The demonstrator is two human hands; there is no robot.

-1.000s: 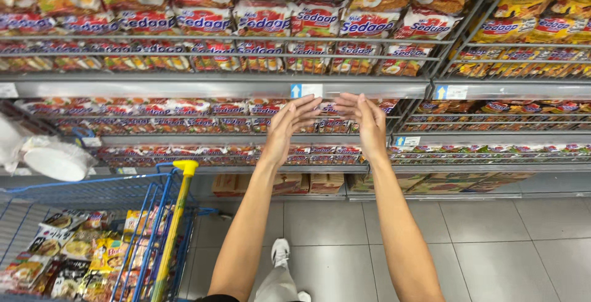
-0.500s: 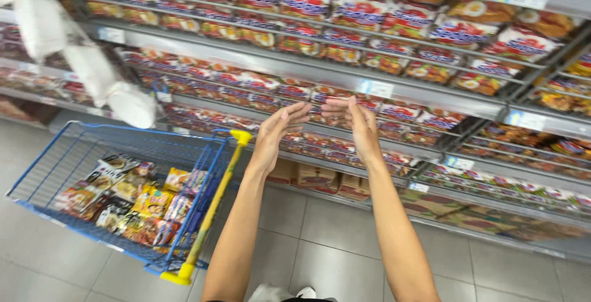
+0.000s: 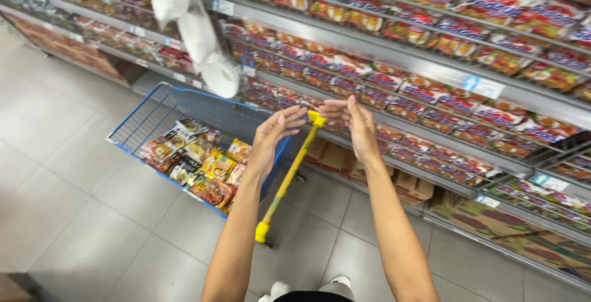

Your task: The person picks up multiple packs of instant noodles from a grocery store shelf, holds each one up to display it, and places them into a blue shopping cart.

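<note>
Both my arms reach forward in a shop aisle. My left hand (image 3: pixel 275 137) is open, palm turned inward, fingers apart, holding nothing. My right hand (image 3: pixel 353 122) faces it, also open and empty, a small gap between the two. Both hover just above the far end of a yellow cart handle (image 3: pixel 288 175). The blue wire shopping cart (image 3: pixel 146 116) stands to my left, holding several colourful noodle packets (image 3: pixel 194 161). Neither hand touches the handle or the shelves.
Long metal shelves (image 3: pixel 425 68) packed with red and orange noodle packets run along the right and top. White plastic bag rolls (image 3: pixel 198 34) hang at upper left. Cardboard boxes (image 3: pixel 414 187) sit under the bottom shelf. Grey tiled floor (image 3: pixel 74 185) spreads to the left.
My view has swung left and down, bringing the cart toward the centre. My open hands have moved away from the shelf and now hover over the cart handle.
</note>
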